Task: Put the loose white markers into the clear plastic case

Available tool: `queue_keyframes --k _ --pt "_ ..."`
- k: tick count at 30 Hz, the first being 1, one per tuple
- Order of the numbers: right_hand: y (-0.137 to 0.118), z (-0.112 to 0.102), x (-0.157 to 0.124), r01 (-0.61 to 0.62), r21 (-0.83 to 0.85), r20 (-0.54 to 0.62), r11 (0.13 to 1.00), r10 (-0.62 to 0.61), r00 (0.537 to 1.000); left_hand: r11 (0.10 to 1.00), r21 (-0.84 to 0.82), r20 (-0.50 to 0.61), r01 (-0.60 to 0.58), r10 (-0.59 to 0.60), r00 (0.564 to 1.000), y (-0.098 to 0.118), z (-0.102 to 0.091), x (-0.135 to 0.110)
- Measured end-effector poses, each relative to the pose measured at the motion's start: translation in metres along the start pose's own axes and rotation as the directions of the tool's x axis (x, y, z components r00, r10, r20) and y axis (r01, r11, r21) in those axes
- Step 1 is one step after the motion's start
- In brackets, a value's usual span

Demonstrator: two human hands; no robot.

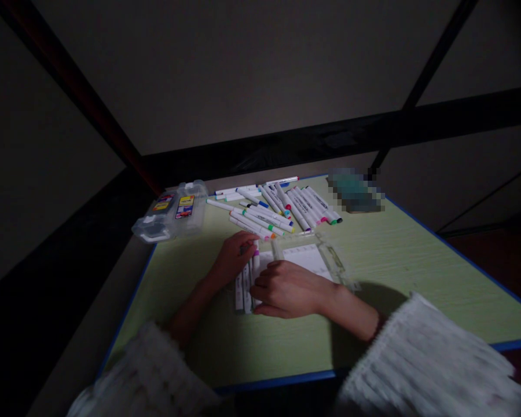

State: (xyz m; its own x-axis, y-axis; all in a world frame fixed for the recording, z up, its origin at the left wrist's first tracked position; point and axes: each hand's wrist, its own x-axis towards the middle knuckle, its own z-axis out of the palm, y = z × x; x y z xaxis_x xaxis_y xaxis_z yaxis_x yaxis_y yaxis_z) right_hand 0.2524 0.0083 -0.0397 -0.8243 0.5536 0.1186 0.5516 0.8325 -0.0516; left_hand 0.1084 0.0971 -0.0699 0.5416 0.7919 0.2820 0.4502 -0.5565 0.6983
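Note:
An open clear plastic case (337, 258) lies in front of me, with several white markers (239, 289) side by side in its left part and white paper (306, 258) in its right part. At the upper end of one white marker with a purple band (256, 260), the fingers of my left hand (232, 258) are closed on it. My right hand (289, 289) is curled over the lower end of the same marker, its fingertips pressed against it and partly hidden. Beyond the case, several loose markers (264, 217) with coloured ends lie in a spread pile.
On the left edge of the pale green table (399, 260) stands another clear plastic case (195, 223) with bright labels. A flat, blurred-out object (356, 191) lies at the back right. A wall rises behind the table, whose edge is blue.

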Motion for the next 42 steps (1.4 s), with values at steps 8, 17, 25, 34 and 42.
queue_keyframes --k 8,17,25,34,42 --pt "-0.0026 0.0015 0.0007 0.011 0.004 -0.027 1.000 -0.011 1.000 1.000 0.006 0.006 -0.023 0.023 1.000 0.0001 0.0006 0.0000" --pt "-0.0045 0.0040 0.0012 0.051 -0.027 -0.042 0.998 -0.052 0.998 0.999 0.024 0.018 -0.028 0.028 0.999 0.0005 0.0005 0.0012" --pt "-0.0048 0.0011 0.0020 0.036 -0.009 -0.025 0.999 -0.036 0.999 0.999 0.027 0.007 -0.027 0.027 1.000 0.0008 0.0010 0.0010" --pt "-0.0066 0.0009 0.0011 0.041 0.002 -0.039 0.999 -0.041 0.998 0.997 0.045 0.012 -0.056 0.055 0.998 0.0008 0.0008 0.0005" --pt "-0.0060 0.0030 0.0020 0.038 -0.023 -0.049 0.999 -0.039 0.998 0.993 0.031 0.013 -0.115 0.114 0.993 -0.0010 0.0026 0.0002"
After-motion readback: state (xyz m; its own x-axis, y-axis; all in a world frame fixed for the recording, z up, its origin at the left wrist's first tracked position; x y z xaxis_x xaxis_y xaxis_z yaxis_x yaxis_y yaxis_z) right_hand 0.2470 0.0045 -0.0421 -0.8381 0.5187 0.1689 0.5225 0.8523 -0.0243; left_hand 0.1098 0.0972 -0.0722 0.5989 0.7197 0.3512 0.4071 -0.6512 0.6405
